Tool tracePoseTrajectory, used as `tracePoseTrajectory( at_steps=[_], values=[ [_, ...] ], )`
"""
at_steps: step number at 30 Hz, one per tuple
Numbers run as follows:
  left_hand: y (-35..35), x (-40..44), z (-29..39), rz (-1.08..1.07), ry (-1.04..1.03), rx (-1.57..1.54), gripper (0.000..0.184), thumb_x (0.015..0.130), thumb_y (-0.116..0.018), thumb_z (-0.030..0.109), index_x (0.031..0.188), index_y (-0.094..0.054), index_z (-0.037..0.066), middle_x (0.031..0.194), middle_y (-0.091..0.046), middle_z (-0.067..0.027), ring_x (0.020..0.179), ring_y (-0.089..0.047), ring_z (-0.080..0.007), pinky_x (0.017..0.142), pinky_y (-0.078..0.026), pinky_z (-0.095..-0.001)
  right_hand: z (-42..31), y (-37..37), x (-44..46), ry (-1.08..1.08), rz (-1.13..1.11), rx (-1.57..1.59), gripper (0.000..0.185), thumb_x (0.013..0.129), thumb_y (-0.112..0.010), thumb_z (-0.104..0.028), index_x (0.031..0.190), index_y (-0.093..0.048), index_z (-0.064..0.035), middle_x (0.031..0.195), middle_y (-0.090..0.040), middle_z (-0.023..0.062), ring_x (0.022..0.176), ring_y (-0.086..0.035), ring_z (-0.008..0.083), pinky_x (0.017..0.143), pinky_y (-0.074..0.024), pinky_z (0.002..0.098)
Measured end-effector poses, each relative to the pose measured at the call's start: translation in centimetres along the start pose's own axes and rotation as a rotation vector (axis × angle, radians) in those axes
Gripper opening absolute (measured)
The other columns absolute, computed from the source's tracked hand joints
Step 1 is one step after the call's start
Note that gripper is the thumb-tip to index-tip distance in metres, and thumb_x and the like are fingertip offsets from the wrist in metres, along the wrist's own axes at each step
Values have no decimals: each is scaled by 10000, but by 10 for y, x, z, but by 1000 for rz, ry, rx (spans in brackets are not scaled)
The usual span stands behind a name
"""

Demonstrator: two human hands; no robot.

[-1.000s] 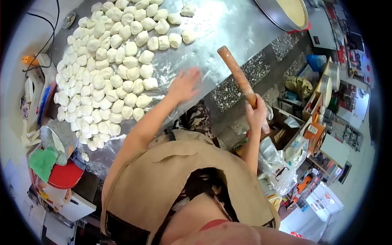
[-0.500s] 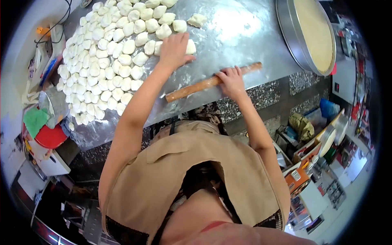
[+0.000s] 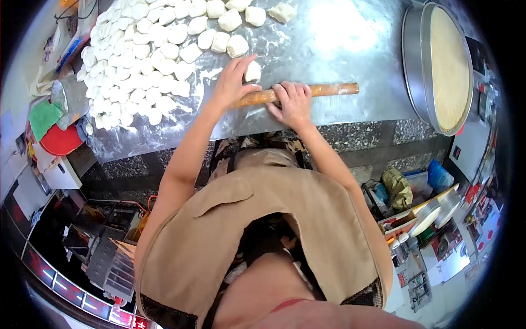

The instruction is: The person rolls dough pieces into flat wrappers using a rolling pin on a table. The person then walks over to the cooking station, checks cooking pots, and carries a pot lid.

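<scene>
A small piece of white dough (image 3: 252,72) sits between the thumb and fingers of my left hand (image 3: 230,85), which curves around it just above the metal table. The thumb of that hand comes close to the wooden rolling pin (image 3: 333,89); whether it touches the pin I cannot tell. My right hand (image 3: 294,104) is closed over the middle of the pin, palm down. Many floured dough pieces (image 3: 167,66) lie in a spread at the left of the table, and one flatter piece (image 3: 282,12) rests apart near the top.
Two round metal pans stand at the table's right end, the nearer one holding a flat pale layer (image 3: 450,68). The floured steel table (image 3: 361,107) ends just in front of my apron (image 3: 307,192). A green cloth (image 3: 45,119) and red round item (image 3: 61,140) are at left.
My left hand has drawn a dough piece away from the others, toward me and the rolling pin. My right hand and the pin have come nearer to it. The camera view has shifted.
</scene>
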State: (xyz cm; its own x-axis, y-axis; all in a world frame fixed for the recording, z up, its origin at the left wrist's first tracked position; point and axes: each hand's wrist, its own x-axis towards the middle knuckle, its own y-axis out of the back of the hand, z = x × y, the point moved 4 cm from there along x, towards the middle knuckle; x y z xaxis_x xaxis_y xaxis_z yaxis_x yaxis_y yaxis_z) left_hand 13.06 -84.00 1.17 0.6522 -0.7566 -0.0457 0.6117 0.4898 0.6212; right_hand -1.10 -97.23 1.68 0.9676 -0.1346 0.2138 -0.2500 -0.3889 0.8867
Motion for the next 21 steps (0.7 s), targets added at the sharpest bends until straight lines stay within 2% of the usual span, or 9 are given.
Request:
tracePoseTrajectory(
  at_steps=[7,9,10,11,13,14,15,17,21],
  values=[
    [-7,5,-17,-131,103,-34,549,701,-801,227,1203,-603,128,1095,-593,-82,1045,-564,-281,881,-469,-385,-2,2,4,-16,-6,-21,425,675,-711,-317,1034,-574,-136,987,-549,41,935,-536,217,891,-354,407],
    [-7,6,-7,43,-98,129,450,659,-815,234,1058,-653,103,950,-594,-34,936,-581,-264,775,-488,-384,-1,-3,1,-19,-38,-20,448,686,-712,-347,1055,-579,-131,1015,-554,49,948,-529,236,893,-347,412],
    [-5,4,-6,0,-132,247,534,713,-780,305,1183,-602,125,1094,-587,-62,1047,-563,-278,869,-474,-406,1,-5,2,-20,-63,-24,472,698,-714,-377,1076,-583,-126,1043,-560,56,962,-521,254,896,-341,417],
    [-5,6,1,2,-138,250,534,713,-780,305,1183,-602,125,1094,-587,-62,1047,-563,-278,869,-474,-406,1,-2,4,-20,-56,-26,472,698,-714,-377,1076,-583,-126,1043,-560,56,962,-521,254,896,-341,417],
    [-6,11,19,147,-128,175,616,793,-704,374,1323,-496,140,1278,-519,-79,1194,-490,-299,998,-411,-432,-3,5,8,-22,-33,20,425,742,-685,-392,1049,-593,-113,1041,-560,65,958,-523,260,896,-342,425],
    [-8,20,27,67,-264,166,648,858,-625,395,1408,-389,149,1392,-426,-117,1288,-409,-313,1084,-331,-434,-4,3,7,-24,-36,21,425,742,-685,-392,1049,-593,-113,1041,-560,65,958,-523,260,896,-342,425],
    [-17,29,23,67,-262,165,648,858,-625,395,1408,-389,149,1392,-426,-117,1288,-409,-313,1084,-331,-434,-5,2,6,-28,-3,24,396,755,-674,-388,1020,-593,-106,1018,-554,71,969,-518,265,921,-340,441],
    [-36,43,19,49,-334,445,561,876,-609,332,1378,-438,151,1359,-450,-154,1259,-426,-329,1068,-335,-439,-9,-4,6,-24,29,20,370,767,-663,-384,991,-593,-99,996,-547,76,981,-513,270,945,-337,458],
    [-36,18,8,70,-158,319,457,884,-589,291,1318,-516,166,1274,-501,-188,1191,-475,-331,1035,-352,-451,-13,-13,5,-199,64,-137,265,829,-607,-325,940,-586,-85,976,-538,111,1007,-493,300,1042,-287,495]
  ],
)
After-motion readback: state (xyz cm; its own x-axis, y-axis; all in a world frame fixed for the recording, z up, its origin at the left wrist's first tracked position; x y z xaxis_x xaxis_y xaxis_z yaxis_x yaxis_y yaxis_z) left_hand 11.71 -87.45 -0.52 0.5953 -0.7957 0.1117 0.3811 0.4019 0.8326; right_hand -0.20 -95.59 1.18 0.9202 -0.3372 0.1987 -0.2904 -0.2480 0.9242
